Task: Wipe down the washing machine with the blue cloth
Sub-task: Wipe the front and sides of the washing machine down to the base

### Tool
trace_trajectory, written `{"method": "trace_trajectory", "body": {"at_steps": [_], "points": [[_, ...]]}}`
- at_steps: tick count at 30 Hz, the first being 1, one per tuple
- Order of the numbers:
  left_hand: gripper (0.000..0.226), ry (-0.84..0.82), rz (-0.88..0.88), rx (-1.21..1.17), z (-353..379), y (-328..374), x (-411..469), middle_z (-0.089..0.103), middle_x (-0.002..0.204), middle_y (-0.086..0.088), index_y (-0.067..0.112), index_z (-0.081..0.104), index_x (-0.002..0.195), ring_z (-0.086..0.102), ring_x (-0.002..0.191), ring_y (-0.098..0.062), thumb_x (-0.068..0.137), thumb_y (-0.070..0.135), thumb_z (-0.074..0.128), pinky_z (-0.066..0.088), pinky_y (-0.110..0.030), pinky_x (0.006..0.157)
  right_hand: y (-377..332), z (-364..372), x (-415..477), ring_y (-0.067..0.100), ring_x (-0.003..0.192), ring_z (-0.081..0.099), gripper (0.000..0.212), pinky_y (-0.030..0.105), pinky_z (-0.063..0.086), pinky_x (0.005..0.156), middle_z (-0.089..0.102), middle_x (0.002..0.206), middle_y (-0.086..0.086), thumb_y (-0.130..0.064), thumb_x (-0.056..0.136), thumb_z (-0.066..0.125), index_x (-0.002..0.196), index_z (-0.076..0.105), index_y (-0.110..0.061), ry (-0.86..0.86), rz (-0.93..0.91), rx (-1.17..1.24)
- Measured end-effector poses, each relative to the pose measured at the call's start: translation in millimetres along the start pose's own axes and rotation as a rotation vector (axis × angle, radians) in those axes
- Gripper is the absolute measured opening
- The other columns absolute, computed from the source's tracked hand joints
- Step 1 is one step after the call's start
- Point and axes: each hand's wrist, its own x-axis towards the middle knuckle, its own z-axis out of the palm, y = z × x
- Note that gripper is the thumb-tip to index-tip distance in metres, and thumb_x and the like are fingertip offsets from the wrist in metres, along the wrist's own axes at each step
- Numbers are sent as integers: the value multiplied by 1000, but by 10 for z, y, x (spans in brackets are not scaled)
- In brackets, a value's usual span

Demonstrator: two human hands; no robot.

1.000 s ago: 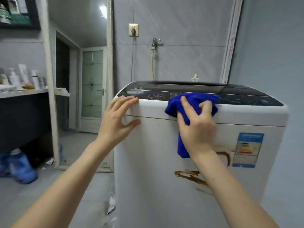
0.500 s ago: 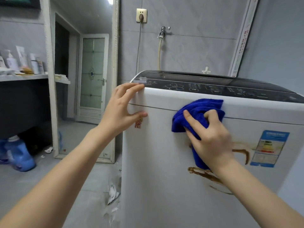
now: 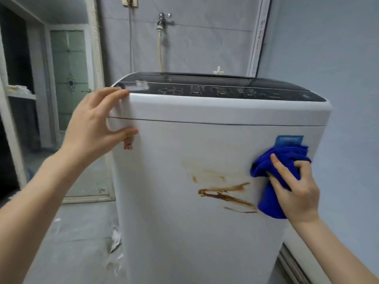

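A white top-loading washing machine (image 3: pixel 205 144) with a dark control panel fills the middle of the view. Brown streaks (image 3: pixel 223 192) smear the middle of its front panel. My right hand (image 3: pixel 295 193) presses a bunched blue cloth (image 3: pixel 281 162) against the front panel at its right side, over the lower part of a blue label (image 3: pixel 289 141). My left hand (image 3: pixel 98 128) rests on the machine's upper left corner, fingers spread along the top edge and thumb on the front.
A tap with a hose (image 3: pixel 162 23) and a plugged wall socket (image 3: pixel 129 1) are on the tiled wall behind. A doorway and glass door (image 3: pixel 67 78) lie to the left. Paper scraps (image 3: pixel 115 240) lie on the floor by the machine's left foot. A plain wall stands close on the right.
My right hand has carried the cloth from the top front edge down and to the right across the front panel, smearing the upper brown stain. My left hand stays on the corner.
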Motion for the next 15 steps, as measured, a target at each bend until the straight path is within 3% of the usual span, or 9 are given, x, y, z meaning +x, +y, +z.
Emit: {"method": "trace_trajectory", "body": {"at_steps": [4, 8, 12, 15], "points": [[77, 15, 175, 133, 173, 374, -20, 52, 142, -9, 14, 51, 138, 40, 138, -35, 72, 51, 66, 24, -50, 117, -58, 84, -244, 19, 82, 49, 43, 28, 46, 66, 45, 98, 13, -28, 89, 59, 132, 58, -25, 43, 250, 136], [76, -8, 282, 122, 680, 954, -69, 35, 157, -3, 23, 41, 149, 19, 150, -34, 83, 56, 57, 14, -50, 123, -238, 97, -636, 7, 85, 42, 47, 27, 46, 72, 42, 99, 5, -31, 89, 57, 135, 55, -20, 1, 436, 206], [77, 27, 227, 90, 798, 982, -66, 27, 161, 1, 28, 36, 152, 6, 153, -29, 85, 63, 50, 3, -47, 124, -229, 85, -477, 8, 85, 40, 44, 32, 49, 70, 42, 97, 6, -27, 89, 59, 132, 59, -17, 56, 383, 216], [78, 35, 237, 91, 796, 984, -64, 28, 161, 0, 29, 36, 152, 5, 153, -27, 84, 66, 47, 3, -45, 124, -229, 96, 239, 6, 84, 37, 41, 20, 43, 74, 40, 94, 7, -24, 88, 62, 128, 64, -16, 237, 411, 228]]}}
